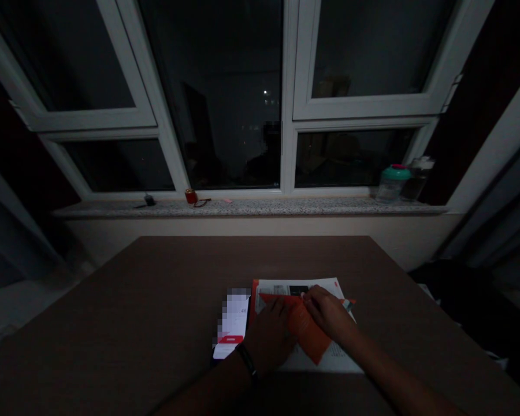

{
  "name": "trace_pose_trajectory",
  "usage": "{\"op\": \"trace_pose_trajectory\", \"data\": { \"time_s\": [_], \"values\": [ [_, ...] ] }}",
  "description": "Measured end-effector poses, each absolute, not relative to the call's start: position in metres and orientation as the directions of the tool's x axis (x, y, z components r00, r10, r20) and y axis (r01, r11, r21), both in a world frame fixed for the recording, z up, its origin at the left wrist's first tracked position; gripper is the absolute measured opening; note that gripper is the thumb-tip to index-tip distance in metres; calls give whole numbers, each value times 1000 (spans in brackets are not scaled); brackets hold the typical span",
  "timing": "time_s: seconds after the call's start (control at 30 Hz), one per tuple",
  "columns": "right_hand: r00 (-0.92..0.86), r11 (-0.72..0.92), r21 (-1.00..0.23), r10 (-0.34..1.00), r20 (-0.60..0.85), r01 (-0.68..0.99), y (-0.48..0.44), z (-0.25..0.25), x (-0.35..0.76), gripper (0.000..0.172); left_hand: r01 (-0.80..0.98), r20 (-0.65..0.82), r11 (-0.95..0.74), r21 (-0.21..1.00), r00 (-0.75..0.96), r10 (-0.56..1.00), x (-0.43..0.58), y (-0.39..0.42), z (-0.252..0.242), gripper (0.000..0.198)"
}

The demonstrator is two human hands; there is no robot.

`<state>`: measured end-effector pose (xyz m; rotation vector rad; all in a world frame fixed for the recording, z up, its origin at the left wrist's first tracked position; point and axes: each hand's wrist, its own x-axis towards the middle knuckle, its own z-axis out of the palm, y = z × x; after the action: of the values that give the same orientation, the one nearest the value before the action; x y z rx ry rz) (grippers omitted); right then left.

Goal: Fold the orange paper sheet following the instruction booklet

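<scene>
A sheet of orange paper (309, 338), partly folded, lies over an open-looking printed book or magazine (329, 285) on the table. My left hand (272, 334), with a dark band at the wrist, rests on the paper's left part, its fingers stretched out flat. Closed in a pinch, my right hand (327, 312) grips the paper near its upper fold. Something small and pale shows at the right fingertips, too dim to name. Beside my left hand lies a phone (234, 323) with its screen lit.
The brown table (177, 277) reaches toward a granite windowsill (260, 207). On the sill stand a shaker bottle with a teal lid (392, 182), a clear bottle (418, 179), a small red jar (191, 196) and a small dark bottle (149, 200). The room is dim.
</scene>
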<state>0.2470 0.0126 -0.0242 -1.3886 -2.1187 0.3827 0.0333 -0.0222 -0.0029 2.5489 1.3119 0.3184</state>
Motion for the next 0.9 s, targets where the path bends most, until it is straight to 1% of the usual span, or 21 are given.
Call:
{"op": "trace_pose_trajectory", "data": {
  "time_s": [0.07, 0.17, 0.33, 0.5, 0.57, 0.63, 0.7, 0.8, 0.9],
  "values": [
    [-308, 430, -528, 901, 305, 733, 11, -24, 242, 20, 760, 82, -569, 314, 575, 814, 33, -22, -4, 62],
    [-277, 405, -511, 909, 311, 758, 11, -25, 240, 21, 757, 95, -577, 308, 579, 810, 33, -22, -5, 61],
    [-195, 306, -425, 938, 286, 852, 10, -24, 248, 20, 732, 140, -594, 333, 585, 799, 31, -23, -6, 59],
    [-126, 212, -369, 962, 244, 905, 11, -26, 258, 19, 743, 128, -584, 327, 578, 806, 32, -22, -6, 61],
    [-102, 190, -358, 963, 248, 914, 12, -27, 260, 18, 746, 114, -585, 317, 583, 805, 33, -22, -5, 59],
    [-100, 197, -373, 960, 262, 907, 14, -28, 261, 17, 752, 101, -580, 312, 581, 808, 34, -22, -5, 59],
    [-124, 231, -420, 956, 266, 878, 14, -28, 261, 17, 760, 104, -568, 316, 567, 817, 34, -21, -7, 59],
    [-200, 304, -506, 947, 252, 807, 13, -26, 258, 17, 772, 114, -547, 325, 542, 833, 31, -19, -9, 54],
    [-281, 384, -544, 922, 267, 746, 11, -24, 254, 16, 790, 102, -513, 335, 510, 854, 27, -15, -8, 51]
  ]
}}
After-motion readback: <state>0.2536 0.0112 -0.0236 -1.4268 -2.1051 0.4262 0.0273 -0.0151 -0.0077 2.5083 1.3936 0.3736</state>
